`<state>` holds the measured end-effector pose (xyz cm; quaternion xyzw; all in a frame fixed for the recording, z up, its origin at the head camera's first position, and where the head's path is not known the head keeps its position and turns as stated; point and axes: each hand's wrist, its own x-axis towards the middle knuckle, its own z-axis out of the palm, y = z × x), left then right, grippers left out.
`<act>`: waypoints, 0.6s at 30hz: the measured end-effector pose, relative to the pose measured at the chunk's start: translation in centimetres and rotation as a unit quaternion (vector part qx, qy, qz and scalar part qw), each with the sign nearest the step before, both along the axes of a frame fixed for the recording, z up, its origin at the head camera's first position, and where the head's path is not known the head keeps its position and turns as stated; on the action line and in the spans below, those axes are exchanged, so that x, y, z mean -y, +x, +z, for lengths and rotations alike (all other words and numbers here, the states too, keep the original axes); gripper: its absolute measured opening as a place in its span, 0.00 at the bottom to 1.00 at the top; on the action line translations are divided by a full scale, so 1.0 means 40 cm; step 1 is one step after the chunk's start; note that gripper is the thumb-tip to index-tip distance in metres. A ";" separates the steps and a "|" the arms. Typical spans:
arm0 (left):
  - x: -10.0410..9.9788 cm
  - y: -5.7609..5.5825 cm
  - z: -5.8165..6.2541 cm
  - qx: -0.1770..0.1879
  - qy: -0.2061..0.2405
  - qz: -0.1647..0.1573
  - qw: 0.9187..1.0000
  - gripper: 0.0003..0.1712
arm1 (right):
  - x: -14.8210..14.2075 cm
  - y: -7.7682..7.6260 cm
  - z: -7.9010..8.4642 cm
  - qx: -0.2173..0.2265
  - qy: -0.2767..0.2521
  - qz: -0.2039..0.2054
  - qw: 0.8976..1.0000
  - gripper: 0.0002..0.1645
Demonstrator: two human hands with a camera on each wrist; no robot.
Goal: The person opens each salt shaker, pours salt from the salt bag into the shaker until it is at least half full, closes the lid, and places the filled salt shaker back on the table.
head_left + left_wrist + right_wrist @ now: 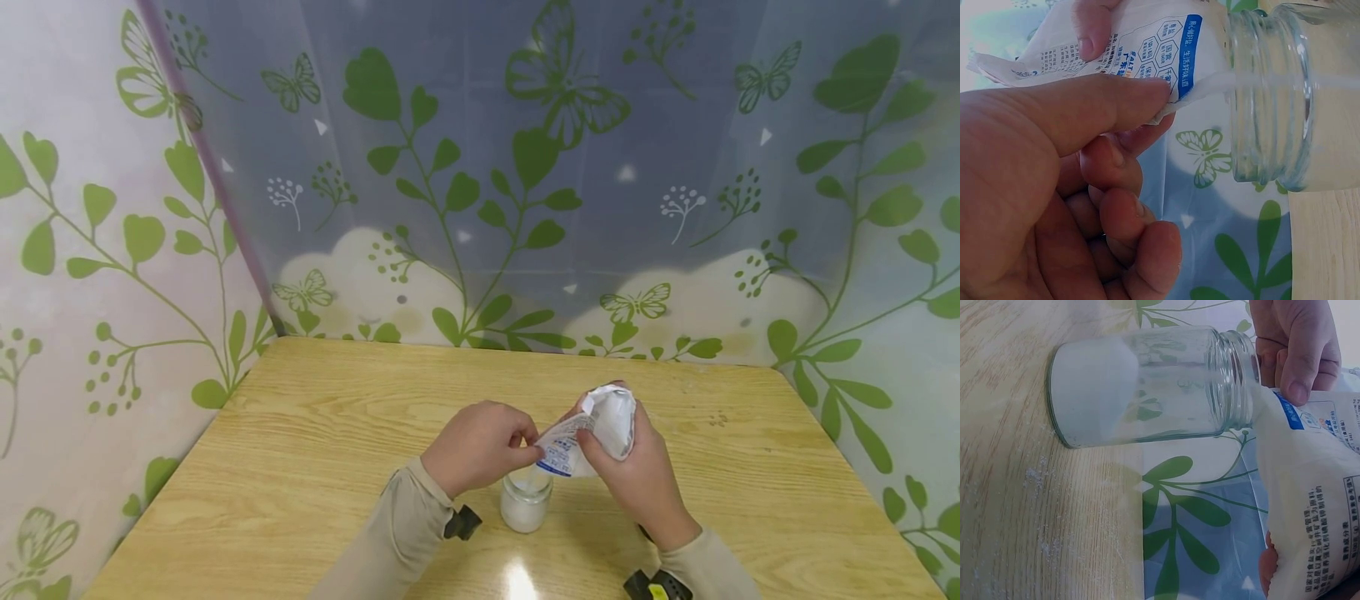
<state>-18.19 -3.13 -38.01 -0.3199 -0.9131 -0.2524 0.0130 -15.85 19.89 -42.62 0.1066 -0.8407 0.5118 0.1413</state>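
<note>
A white printed bag of salt point(564, 446) is tilted over the mouth of a glass jar point(525, 507), which stands upright on the table. My right hand point(643, 471) grips the bag around its body, thumb on the near side. With thumb and index finger, my left hand point(480, 446) pinches the bag's lower corner, beside its blue strip. In the left wrist view, a thin white stream point(1210, 84) runs from that corner into the jar's threaded mouth point(1266, 100). White salt point(1094, 394) fills roughly the lower half of the jar in the right wrist view.
Spilled white grains point(1035, 478) lie on the wooden table point(337, 417) near the jar. Curtains printed with green leaves and butterflies point(566, 83) stand along the table's back and sides. Dark wrist camera mounts point(462, 522) sit at both wrists.
</note>
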 end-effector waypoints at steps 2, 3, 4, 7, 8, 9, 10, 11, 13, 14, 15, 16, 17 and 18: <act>0.000 0.000 0.000 0.001 0.001 0.000 1.000 0.07 | 0.000 0.000 0.001 0.001 -0.001 -0.001 1.000 0.31; 0.000 0.000 0.000 0.001 0.000 0.000 1.000 0.07 | 0.000 0.000 0.001 0.001 -0.001 -0.001 1.000 0.31; 0.000 0.000 0.000 0.001 0.000 0.000 1.000 0.07 | 0.000 0.000 0.001 0.001 0.000 -0.002 1.000 0.31; 0.000 0.000 0.000 0.003 -0.001 0.001 1.000 0.07 | 0.001 0.001 0.002 0.002 0.000 -0.003 1.000 0.31; 0.000 0.000 0.000 0.003 -0.001 0.001 1.000 0.07 | 0.001 0.002 0.003 0.002 0.000 -0.004 1.000 0.31; 0.000 0.000 0.000 0.003 -0.001 0.002 1.000 0.07 | 0.001 0.003 0.003 0.002 0.000 -0.004 1.000 0.31; 0.000 0.000 0.000 0.004 0.000 0.002 1.000 0.07 | 0.001 0.004 0.004 0.002 0.000 -0.004 1.000 0.31; 0.000 0.000 0.000 0.004 0.000 0.002 1.000 0.07 | 0.001 0.005 0.005 0.003 0.000 -0.005 1.000 0.31; 0.000 0.001 0.001 0.005 0.001 0.002 1.000 0.07 | 0.002 0.006 0.006 0.002 0.000 -0.004 1.000 0.31; 0.000 0.001 0.001 0.005 0.000 0.003 1.000 0.07 | 0.002 0.007 0.007 0.002 0.000 -0.005 1.000 0.31; 0.000 0.001 0.001 0.006 0.000 0.003 1.000 0.07 | 0.002 0.007 0.008 0.002 -0.001 -0.005 1.000 0.31; 0.000 0.001 0.001 0.006 0.001 0.003 1.000 0.07 | 0.003 0.008 0.008 0.002 -0.001 -0.005 1.000 0.32; 0.000 0.001 0.001 0.007 0.000 0.003 1.000 0.07 | 0.003 0.008 0.009 0.002 -0.001 -0.005 1.000 0.32; 0.000 0.001 0.002 0.007 0.001 0.004 1.000 0.07 | 0.003 0.008 0.010 0.002 -0.001 -0.005 1.000 0.32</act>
